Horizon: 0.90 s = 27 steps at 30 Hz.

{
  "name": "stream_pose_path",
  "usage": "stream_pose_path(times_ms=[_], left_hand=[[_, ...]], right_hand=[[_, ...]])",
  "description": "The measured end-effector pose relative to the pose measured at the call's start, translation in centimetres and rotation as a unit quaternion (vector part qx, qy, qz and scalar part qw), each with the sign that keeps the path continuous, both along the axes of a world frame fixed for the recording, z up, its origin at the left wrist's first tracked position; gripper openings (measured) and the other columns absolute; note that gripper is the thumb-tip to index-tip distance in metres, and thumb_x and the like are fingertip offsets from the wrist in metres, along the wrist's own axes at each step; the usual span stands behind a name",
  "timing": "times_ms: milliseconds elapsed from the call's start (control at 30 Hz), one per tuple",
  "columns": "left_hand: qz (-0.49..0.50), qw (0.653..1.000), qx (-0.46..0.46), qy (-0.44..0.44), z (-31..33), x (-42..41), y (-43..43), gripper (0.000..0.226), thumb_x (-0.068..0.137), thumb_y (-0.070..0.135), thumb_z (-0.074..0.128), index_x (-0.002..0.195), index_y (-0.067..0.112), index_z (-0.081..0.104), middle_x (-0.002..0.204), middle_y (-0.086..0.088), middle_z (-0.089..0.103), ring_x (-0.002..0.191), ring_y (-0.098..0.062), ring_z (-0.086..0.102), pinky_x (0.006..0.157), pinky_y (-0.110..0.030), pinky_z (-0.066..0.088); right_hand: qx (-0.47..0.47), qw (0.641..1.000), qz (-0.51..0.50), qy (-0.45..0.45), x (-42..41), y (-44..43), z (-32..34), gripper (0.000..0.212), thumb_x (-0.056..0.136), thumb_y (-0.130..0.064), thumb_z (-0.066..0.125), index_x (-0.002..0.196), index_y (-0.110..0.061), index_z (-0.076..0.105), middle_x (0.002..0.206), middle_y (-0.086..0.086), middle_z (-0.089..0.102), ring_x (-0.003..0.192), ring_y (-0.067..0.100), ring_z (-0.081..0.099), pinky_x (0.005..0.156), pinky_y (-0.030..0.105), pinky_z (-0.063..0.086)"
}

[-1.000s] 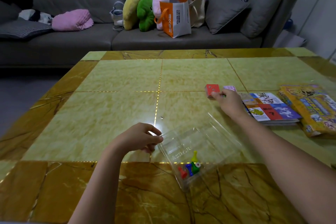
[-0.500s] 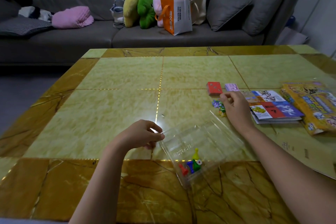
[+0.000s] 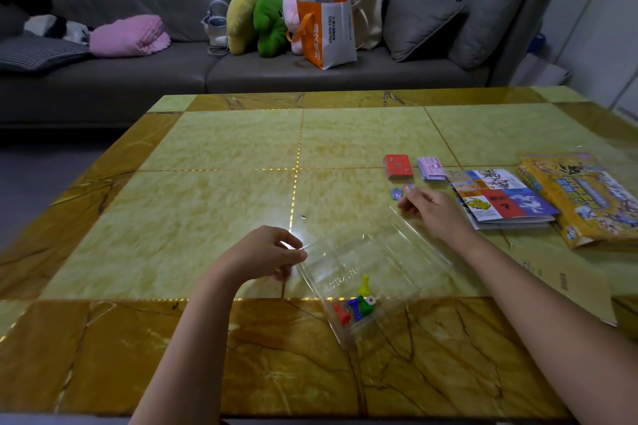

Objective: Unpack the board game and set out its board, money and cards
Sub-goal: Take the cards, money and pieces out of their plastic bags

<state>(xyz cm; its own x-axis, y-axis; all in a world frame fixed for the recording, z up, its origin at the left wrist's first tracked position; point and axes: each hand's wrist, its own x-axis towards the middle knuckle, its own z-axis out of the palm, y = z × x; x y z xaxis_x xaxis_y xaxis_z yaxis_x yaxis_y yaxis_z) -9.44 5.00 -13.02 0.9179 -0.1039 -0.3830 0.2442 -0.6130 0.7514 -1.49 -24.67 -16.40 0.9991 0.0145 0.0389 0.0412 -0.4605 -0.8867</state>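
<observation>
My left hand (image 3: 266, 254) pinches the left corner of a clear plastic tray (image 3: 379, 262), which lies tilted on the table. Red, blue, green and yellow pawns (image 3: 355, 307) sit in its near end. My right hand (image 3: 431, 214) hovers just past the tray's far edge, fingers loosely curled and holding nothing. Small purple pieces (image 3: 400, 190) lie in front of its fingertips. Further back are a red card deck (image 3: 398, 166) and a purple money stack (image 3: 430, 168). The folded board (image 3: 500, 197) lies to the right of them.
The yellow game box (image 3: 583, 197) sits at the table's right edge, with a flat cardboard sheet (image 3: 569, 283) nearer me. The marble table (image 3: 207, 217) is bare on its left half. A grey sofa (image 3: 138, 72) with cushions and bags stands behind.
My right hand pulled back from the red deck toward the tray, leaving the small purple pieces on the table. My left hand kept its pinch on the tray.
</observation>
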Motion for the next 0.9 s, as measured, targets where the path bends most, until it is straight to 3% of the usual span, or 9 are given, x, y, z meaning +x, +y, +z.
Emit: stream_pose_path(times_ms=[200, 300, 400, 467, 567, 667, 800, 900], left_hand=[[0.000, 0.999, 0.019, -0.034, -0.5, 0.1, -0.5, 0.013, 0.091, 0.025, 0.063, 0.098, 0.015, 0.066, 0.066, -0.002, 0.067, 0.062, -0.019, 0.062, 0.072, -0.037, 0.055], [-0.003, 0.998, 0.032, -0.049, -0.5, 0.1, -0.7, 0.011, 0.089, 0.026, 0.066, 0.093, 0.016, 0.067, 0.068, -0.002, 0.069, 0.060, -0.016, 0.063, 0.070, -0.034, 0.055], [-0.001, 0.998, 0.041, -0.057, -0.5, 0.0, -0.9, 0.009, 0.087, 0.027, 0.068, 0.086, 0.018, 0.067, 0.068, -0.001, 0.069, 0.058, -0.013, 0.063, 0.067, -0.032, 0.054], [0.003, 0.997, 0.044, -0.062, -0.5, 0.0, -0.9, 0.010, 0.087, 0.026, 0.068, 0.082, 0.018, 0.067, 0.066, -0.001, 0.069, 0.057, -0.013, 0.063, 0.067, -0.033, 0.054], [-0.001, 0.996, 0.056, -0.065, -0.6, -0.1, -1.1, 0.012, 0.088, 0.026, 0.066, 0.081, 0.016, 0.067, 0.065, -0.002, 0.070, 0.057, -0.012, 0.063, 0.072, -0.038, 0.056], [0.003, 0.996, 0.057, -0.066, -0.6, -0.1, -1.2, 0.013, 0.088, 0.026, 0.066, 0.082, 0.015, 0.068, 0.065, -0.001, 0.070, 0.059, -0.013, 0.063, 0.073, -0.039, 0.056], [0.011, 0.996, 0.052, -0.070, -0.7, -0.4, -1.2, 0.015, 0.089, 0.025, 0.064, 0.084, 0.012, 0.069, 0.063, -0.002, 0.069, 0.058, -0.013, 0.063, 0.074, -0.040, 0.056], [0.017, 0.995, 0.059, -0.081, -0.9, -0.6, -1.4, 0.013, 0.090, 0.020, 0.061, 0.081, 0.012, 0.067, 0.062, -0.004, 0.068, 0.054, -0.015, 0.061, 0.074, -0.040, 0.056]], right_hand=[[0.031, 0.996, 0.034, -0.081, -3.6, 1.9, 3.9, 0.024, 0.096, -0.027, 0.053, 0.080, -0.018, 0.067, 0.075, -0.008, 0.067, 0.065, -0.001, 0.057, 0.067, 0.018, 0.045], [-0.058, 0.980, 0.150, -0.121, -7.3, 3.1, 5.0, 0.015, 0.092, -0.034, 0.060, 0.100, -0.024, 0.069, 0.099, -0.014, 0.067, 0.091, -0.004, 0.059, 0.081, 0.010, 0.043], [-0.211, 0.928, 0.268, -0.147, -10.6, 3.9, 3.4, 0.055, 0.086, -0.063, 0.049, 0.130, -0.031, 0.054, 0.130, -0.021, 0.049, 0.122, -0.011, 0.038, 0.100, 0.000, 0.020], [-0.267, 0.899, 0.300, -0.176, -12.3, 4.2, 1.8, 0.063, 0.088, -0.067, 0.042, 0.136, -0.027, 0.049, 0.135, -0.015, 0.045, 0.126, -0.007, 0.033, 0.104, 0.001, 0.016], [-0.292, 0.878, 0.297, -0.236, -14.0, 4.8, 0.2, 0.059, 0.091, -0.064, 0.041, 0.128, -0.020, 0.055, 0.126, -0.007, 0.049, 0.119, 0.003, 0.041, 0.102, 0.013, 0.032], [-0.318, 0.854, 0.263, -0.317, -14.2, 5.9, -0.4, 0.052, 0.094, -0.060, 0.038, 0.115, -0.018, 0.058, 0.115, -0.003, 0.051, 0.107, 0.009, 0.046, 0.091, 0.022, 0.044], [-0.320, 0.819, 0.251, -0.404, -13.9, 7.0, -1.3, 0.039, 0.096, -0.049, 0.045, 0.104, -0.014, 0.061, 0.103, 0.002, 0.058, 0.095, 0.014, 0.050, 0.085, 0.023, 0.043], [-0.304, 0.814, 0.247, -0.429, -14.1, 7.1, -1.8, 0.038, 0.099, -0.045, 0.043, 0.102, -0.014, 0.065, 0.098, 0.001, 0.061, 0.089, 0.016, 0.055, 0.082, 0.025, 0.045]])
